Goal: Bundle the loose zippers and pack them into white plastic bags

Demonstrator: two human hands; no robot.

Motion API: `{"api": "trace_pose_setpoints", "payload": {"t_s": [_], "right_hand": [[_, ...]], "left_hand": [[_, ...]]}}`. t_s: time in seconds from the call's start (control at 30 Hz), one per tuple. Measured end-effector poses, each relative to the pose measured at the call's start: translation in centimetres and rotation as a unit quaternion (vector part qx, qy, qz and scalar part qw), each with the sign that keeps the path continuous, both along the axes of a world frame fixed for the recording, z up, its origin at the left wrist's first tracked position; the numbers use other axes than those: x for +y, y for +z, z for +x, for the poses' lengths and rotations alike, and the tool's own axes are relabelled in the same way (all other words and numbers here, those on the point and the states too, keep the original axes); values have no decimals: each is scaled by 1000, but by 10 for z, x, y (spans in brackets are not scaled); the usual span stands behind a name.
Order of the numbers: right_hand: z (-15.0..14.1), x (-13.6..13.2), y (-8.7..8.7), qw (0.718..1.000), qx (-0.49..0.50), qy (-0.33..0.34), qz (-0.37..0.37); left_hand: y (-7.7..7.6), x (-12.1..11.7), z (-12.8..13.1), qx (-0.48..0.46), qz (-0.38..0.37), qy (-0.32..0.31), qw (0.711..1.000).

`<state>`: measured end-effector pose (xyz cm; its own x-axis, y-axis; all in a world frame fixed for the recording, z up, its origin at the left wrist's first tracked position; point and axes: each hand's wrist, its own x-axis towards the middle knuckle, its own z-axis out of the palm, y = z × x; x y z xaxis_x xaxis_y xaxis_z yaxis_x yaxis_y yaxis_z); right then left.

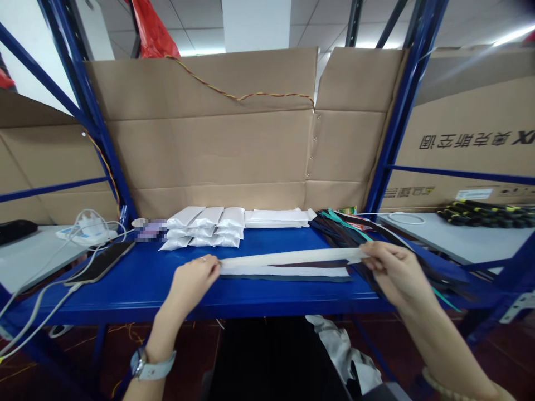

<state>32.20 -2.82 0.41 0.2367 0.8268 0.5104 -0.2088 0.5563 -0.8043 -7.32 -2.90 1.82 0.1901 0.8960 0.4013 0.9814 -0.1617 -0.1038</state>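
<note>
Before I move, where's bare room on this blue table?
Bare tabletop lies between the phone and your left hand, and between the white packets and the held white strip. The right end is crowded with dark strips.

A left hand (196,278) wearing a watch (152,366) and a right hand (388,273) hold a pale strip (288,257) straight over a blue table (142,289). In front of that strip lie flat strips (301,272); behind it, white packets (204,225); by its right end, dark strips (330,231); well to its left, a phone (106,262).
</note>
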Motion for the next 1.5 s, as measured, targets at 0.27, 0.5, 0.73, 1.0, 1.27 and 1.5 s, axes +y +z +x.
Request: {"api": "trace_pose_setpoints", "payload": {"t_s": [0.27, 0.5, 0.73, 1.0, 1.27, 1.5], "right_hand": [[36, 11, -4, 994, -38, -98, 27], [35, 24, -19, 923, -330, -192, -35], [2, 28, -30, 770, -564, -298, -20], [-77, 28, -22, 761, -649, 11, 20], [-116, 72, -4, 659, -751, 33, 4], [-124, 82, -6, 703, -711, 25, 12]], "left_hand": [[13, -3, -41, -19, -3, 87, 996], [13, -2, -39, -16, 14, 126, 992], [11, -6, -19, -50, 35, 53, 997], [-7, 5, 47, -97, -30, -239, 966], [-8, 35, 75, -21, -121, -210, 970], [-5, 51, 79, -35, -145, -182, 972]]}}
